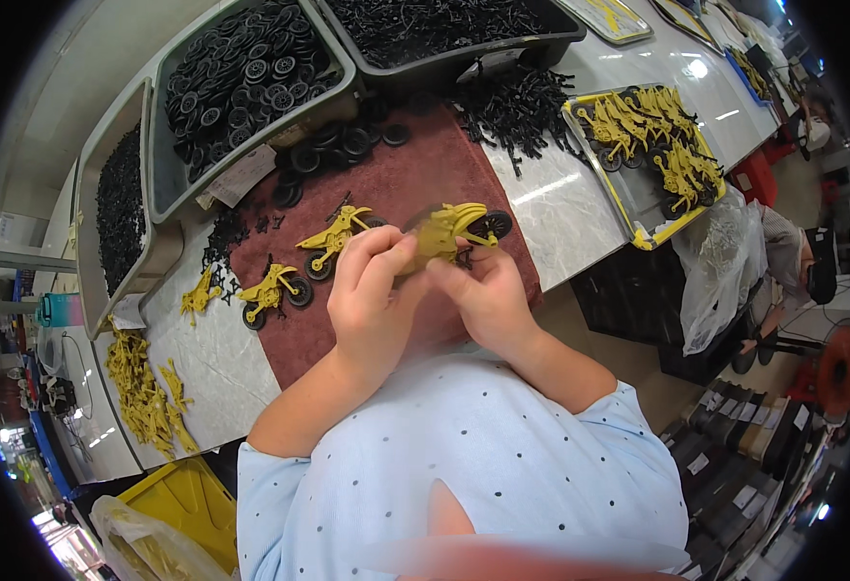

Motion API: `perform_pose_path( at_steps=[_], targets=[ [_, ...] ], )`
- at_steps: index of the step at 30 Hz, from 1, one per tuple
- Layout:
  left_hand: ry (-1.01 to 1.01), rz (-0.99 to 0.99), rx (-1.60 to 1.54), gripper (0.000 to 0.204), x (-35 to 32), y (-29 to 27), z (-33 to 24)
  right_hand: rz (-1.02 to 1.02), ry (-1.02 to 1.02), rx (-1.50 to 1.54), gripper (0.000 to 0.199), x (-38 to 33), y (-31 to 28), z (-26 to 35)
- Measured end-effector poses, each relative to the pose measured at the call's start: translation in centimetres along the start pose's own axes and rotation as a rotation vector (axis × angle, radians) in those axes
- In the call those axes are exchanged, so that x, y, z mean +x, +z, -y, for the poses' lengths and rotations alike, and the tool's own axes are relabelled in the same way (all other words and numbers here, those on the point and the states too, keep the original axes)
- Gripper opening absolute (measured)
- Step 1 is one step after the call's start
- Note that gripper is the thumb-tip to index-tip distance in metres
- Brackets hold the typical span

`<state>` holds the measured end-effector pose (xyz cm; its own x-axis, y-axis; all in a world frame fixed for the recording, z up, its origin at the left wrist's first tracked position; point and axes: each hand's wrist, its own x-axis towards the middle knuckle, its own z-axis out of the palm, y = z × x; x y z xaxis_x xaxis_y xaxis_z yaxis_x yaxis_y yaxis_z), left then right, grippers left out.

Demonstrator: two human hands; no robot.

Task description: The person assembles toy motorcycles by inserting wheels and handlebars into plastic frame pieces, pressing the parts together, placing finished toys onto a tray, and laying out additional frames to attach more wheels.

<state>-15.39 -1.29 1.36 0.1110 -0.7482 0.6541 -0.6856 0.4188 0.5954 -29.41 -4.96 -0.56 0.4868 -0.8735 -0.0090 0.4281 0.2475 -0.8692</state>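
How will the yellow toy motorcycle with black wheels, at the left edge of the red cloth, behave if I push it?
The yellow plastic-looking motorcycle is probably light and stiff, being small and moulded-looking. Its round black wheels could roll, though the towel-like red cloth would likely drag.

Assembly workshop, bin (333, 107) of black wheels (241, 87), tray (646, 238) of toy motorcycles (682, 172)

Paper labels in view, none of them legible
A white slip (238, 176) with faint lines sits on the grey tub (294, 132), upper left of the frame; a paper tag (128, 312) is at the near end of the left bin (157, 259); small white labels (699, 464) mark dark stacked items (718, 426), lower right, too small to read
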Motion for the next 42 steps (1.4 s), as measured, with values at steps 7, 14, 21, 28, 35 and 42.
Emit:
perform_pose_path(
  at_steps=[7, 14, 21, 28, 35, 42],
  targets=[
    [-0.129, 0.110, -0.046, 0.035, 0.3, -0.7, -0.4, -0.073, -0.014, 0.043, 0.037, 0.3, -0.6, -1.0],
    [-0.433, 0.029, -0.352, 0.027, -0.1, 0.0, -0.3, -0.150, -0.120, 0.164, 0.041, 1.1, 0.7, -2.3],
    [-0.673, 0.219, -0.179, 0.020, 0.0, 2.0, 4.4, -0.051, 0.189, 0.035, 0.031, 4.5, -3.2, -4.4],
    [-0.526, 0.412, 0.028, 0.020, 0.2, 3.2, 6.3, -0.107, 0.429, -0.246, 0.029, 3.5, -7.0, -2.1],
    [-0.209, 0.400, 0.236, 0.023, -0.3, 3.9, 6.0, -0.053, 0.272, -0.912, 0.027, 1.3, -6.5, -0.7],
    [-0.211, 0.426, 0.275, 0.020, 0.8, 3.5, 6.3, 0.524, -0.172, -1.314, 0.027, -1.3, -4.3, -1.1]
  ],
)
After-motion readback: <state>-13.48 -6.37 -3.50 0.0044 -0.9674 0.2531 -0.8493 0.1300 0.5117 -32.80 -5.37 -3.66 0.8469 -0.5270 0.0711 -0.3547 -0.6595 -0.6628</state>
